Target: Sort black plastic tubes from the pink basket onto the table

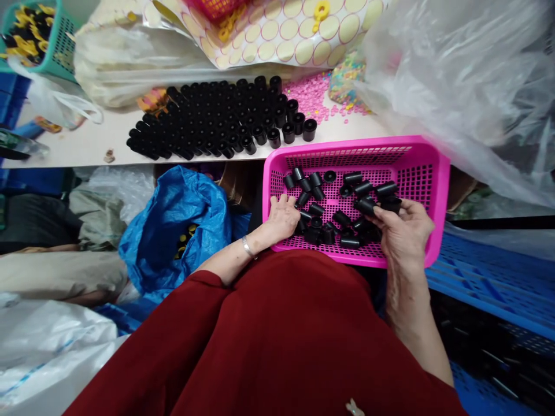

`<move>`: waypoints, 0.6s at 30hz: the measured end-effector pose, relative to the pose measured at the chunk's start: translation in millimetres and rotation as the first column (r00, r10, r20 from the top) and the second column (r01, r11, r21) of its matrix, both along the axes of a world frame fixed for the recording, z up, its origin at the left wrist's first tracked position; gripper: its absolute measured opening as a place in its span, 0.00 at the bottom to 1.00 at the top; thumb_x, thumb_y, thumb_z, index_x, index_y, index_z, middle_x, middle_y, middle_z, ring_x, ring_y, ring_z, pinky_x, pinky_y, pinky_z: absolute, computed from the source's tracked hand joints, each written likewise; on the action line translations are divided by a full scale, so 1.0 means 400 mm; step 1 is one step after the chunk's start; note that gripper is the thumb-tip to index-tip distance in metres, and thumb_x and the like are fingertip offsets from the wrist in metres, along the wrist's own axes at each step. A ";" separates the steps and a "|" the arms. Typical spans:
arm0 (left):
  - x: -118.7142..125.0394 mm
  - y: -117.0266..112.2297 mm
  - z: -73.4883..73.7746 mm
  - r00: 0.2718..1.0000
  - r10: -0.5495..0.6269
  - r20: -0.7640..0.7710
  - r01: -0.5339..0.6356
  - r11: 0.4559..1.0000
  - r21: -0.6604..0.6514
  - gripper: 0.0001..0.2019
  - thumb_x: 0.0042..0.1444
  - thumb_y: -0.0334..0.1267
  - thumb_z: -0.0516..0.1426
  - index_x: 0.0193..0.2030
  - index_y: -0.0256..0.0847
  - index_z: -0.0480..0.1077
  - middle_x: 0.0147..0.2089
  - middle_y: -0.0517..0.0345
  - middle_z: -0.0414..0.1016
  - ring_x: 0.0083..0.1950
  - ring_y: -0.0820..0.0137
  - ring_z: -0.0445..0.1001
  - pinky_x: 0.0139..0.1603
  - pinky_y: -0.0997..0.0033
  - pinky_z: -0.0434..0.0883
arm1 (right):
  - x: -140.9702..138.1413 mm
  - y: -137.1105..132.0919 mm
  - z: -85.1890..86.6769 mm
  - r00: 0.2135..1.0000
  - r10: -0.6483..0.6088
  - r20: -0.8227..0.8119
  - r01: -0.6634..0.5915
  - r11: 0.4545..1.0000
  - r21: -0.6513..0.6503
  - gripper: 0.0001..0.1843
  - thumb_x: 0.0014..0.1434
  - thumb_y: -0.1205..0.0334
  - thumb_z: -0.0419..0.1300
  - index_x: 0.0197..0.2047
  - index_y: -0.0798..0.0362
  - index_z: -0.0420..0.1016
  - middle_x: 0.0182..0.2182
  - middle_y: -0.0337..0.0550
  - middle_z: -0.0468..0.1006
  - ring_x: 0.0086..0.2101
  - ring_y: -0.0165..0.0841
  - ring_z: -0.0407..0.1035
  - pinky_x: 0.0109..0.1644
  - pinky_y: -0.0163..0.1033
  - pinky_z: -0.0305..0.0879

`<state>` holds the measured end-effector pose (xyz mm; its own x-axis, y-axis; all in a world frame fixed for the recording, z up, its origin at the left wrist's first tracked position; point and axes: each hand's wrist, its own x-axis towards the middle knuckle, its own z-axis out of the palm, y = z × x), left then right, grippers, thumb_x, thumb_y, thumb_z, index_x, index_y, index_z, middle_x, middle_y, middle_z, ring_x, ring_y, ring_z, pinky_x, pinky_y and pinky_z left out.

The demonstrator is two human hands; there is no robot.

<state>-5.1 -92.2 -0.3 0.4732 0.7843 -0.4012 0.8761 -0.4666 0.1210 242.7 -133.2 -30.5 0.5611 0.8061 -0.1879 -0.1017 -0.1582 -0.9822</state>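
Note:
A pink plastic basket [441, 190] rests against my front and the table edge, with many loose short black plastic cylinders [350, 241] lying in it at all angles. My right hand [406, 228] is over the basket's right side, thumb and fingers closed on a black cylinder [391, 203]; another cylinder [365, 205] lies at its fingertips. At the basket's left side, my left hand [284, 218] has its fingers curled down among the cylinders, and what they grip is hidden. On the table stand packed rows of similar black cylinders [217, 118], mostly upright with holes on top.
Small pink pieces [307, 95] are scattered behind the rows. Clear plastic bags [468, 86] bulge over the table's right. A blue sack [177, 214] stands open at left, below the table. A green basket [65, 43] holds yellow and black parts. Blue crates [494, 283] are at right.

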 end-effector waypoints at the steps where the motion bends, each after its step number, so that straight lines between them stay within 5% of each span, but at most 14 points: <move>1: -0.001 -0.001 -0.005 1.000 -0.003 -0.003 0.003 1.000 0.004 0.13 0.57 0.25 0.53 0.38 0.30 0.80 0.54 0.36 0.72 0.58 0.47 0.66 0.55 0.44 0.66 | -0.002 -0.002 0.004 0.993 -0.034 0.114 0.035 0.999 -0.002 0.21 0.42 0.61 0.73 0.37 0.47 0.69 0.30 0.34 0.76 0.30 0.36 0.75 0.39 0.51 0.79; 6: -0.003 -0.011 -0.020 1.000 0.001 -0.031 0.001 0.999 0.042 0.13 0.58 0.27 0.53 0.38 0.33 0.81 0.52 0.37 0.72 0.56 0.51 0.65 0.56 0.45 0.65 | -0.010 -0.023 0.013 0.775 0.002 0.632 0.026 0.999 -0.034 0.17 0.50 0.55 0.68 0.42 0.47 0.71 0.38 0.43 0.77 0.41 0.47 0.75 0.49 0.59 0.74; 12: 0.007 -0.029 -0.020 0.996 0.080 -0.026 -0.078 0.995 0.065 0.14 0.58 0.25 0.52 0.38 0.33 0.81 0.52 0.37 0.71 0.57 0.50 0.63 0.60 0.41 0.61 | -0.039 -0.045 -0.012 0.563 0.181 0.806 -0.210 0.975 -0.073 0.15 0.57 0.56 0.61 0.48 0.48 0.70 0.41 0.48 0.77 0.42 0.45 0.73 0.47 0.52 0.71; 18: -0.007 -0.031 -0.016 0.988 0.133 0.081 -0.136 0.990 0.040 0.06 0.51 0.28 0.59 0.34 0.34 0.78 0.52 0.42 0.72 0.55 0.52 0.63 0.58 0.45 0.62 | -0.079 -0.029 0.029 0.087 0.481 0.872 -0.430 0.808 -0.403 0.12 0.59 0.66 0.54 0.46 0.55 0.72 0.42 0.56 0.78 0.45 0.49 0.68 0.47 0.50 0.63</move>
<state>-7.8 -104.6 -6.6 0.3906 0.8596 -0.3295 0.9200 -0.3518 0.1728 211.2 -145.0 -18.8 -0.1287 0.9853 0.1127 0.9419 0.1570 -0.2969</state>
